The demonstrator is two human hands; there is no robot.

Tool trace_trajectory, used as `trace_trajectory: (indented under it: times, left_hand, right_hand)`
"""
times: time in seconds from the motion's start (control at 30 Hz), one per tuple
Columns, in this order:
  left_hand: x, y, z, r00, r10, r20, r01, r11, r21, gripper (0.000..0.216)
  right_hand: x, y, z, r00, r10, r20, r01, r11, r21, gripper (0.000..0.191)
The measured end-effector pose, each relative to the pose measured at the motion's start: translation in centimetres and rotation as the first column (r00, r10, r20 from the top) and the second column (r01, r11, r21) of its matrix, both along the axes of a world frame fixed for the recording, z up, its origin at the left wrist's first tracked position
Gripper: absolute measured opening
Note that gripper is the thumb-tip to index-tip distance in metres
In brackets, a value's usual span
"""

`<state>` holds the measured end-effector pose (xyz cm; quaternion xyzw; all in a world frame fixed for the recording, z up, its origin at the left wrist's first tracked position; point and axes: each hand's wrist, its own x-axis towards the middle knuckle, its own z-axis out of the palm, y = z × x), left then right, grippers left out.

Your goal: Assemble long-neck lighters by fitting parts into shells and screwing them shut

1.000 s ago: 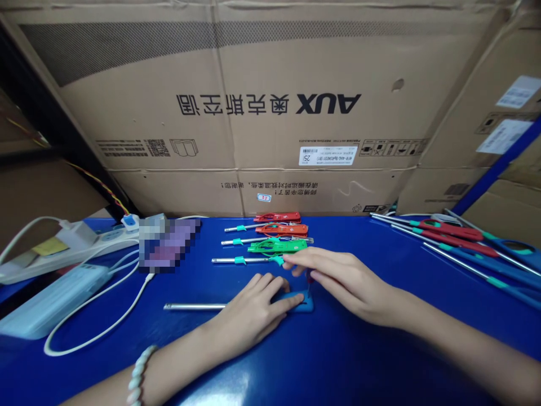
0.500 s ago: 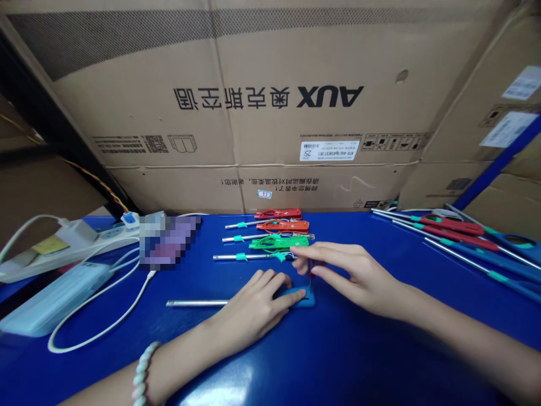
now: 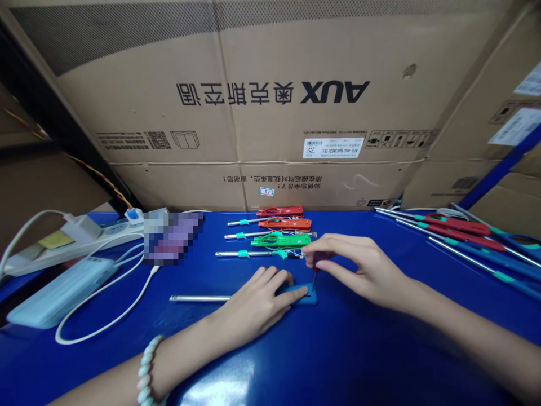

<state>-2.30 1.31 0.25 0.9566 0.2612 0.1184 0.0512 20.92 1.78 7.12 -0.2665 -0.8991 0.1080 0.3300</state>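
Now left hand lies flat on blue lighter; right hand pinches screwdriver.

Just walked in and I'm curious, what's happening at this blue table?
A person's left hand pins a blue-handled tool with a long metal rod flat on the blue table. The right hand holds a small screwdriver upright, tip at the handle's end. Similar red and green tools lie in a row just behind.

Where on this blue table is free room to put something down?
Free: the strip between the row of red and green tools and the long tools; the near table between the forearms. Crowded: the left, with power strip and cable, and the centre, where the left hand presses a blue handle and the right hand holds a screwdriver.
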Motion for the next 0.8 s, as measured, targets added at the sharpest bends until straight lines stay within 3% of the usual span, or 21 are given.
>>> trace_trajectory:
  times: [0.13, 0.2, 0.27, 0.33, 0.43, 0.57, 0.8]
  left_hand:
    - [0.0, 0.0, 0.1, 1.000, 0.002, -0.006, -0.002, 1.000, -0.011, 0.042]
    - [0.0, 0.0, 0.1, 1.000, 0.001, -0.007, -0.001, 1.000, -0.006, 0.041]
    - [0.0, 0.0, 0.1, 1.000, -0.002, -0.008, 0.002, 1.000, 0.011, 0.040]
    - [0.0, 0.0, 0.0, 1.000, -0.006, -0.007, 0.007, 0.999, 0.036, 0.040]
    - [0.1, 0.0, 0.0, 1.000, -0.006, -0.008, 0.006, 0.999, 0.046, 0.040]
    - [0.2, 0.0, 0.0, 1.000, -0.001, 0.009, 0.001, 0.999, 0.035, 0.039]
    - [0.3, -0.3, 0.0, 1.000, 0.011, 0.010, -0.011, 1.000, 0.027, 0.040]
  right_hand:
    - [0.0, 0.2, -1.4, 0.995, -0.099, -0.020, 0.101, 0.971, 0.218, 0.012]
    - [-0.2, -0.1, -1.7, 0.996, -0.090, 0.007, 0.084, 0.953, 0.291, 0.014]
    - [-0.3, -0.3, -1.4, 0.998, -0.019, 0.053, 0.006, 0.970, 0.243, 0.019]
    - [-0.2, -0.5, -0.6, 0.995, 0.066, 0.073, -0.073, 0.994, 0.086, 0.022]
    - [0.0, -0.6, 0.2, 0.996, 0.078, 0.042, -0.075, 0.995, -0.073, 0.022]
    - [0.0, -0.6, 0.0, 0.999, 0.039, 0.036, -0.038, 0.999, -0.036, 0.028]
    - [-0.4, -0.4, -1.1, 0.999, -0.048, -0.010, 0.049, 0.998, 0.035, 0.007]
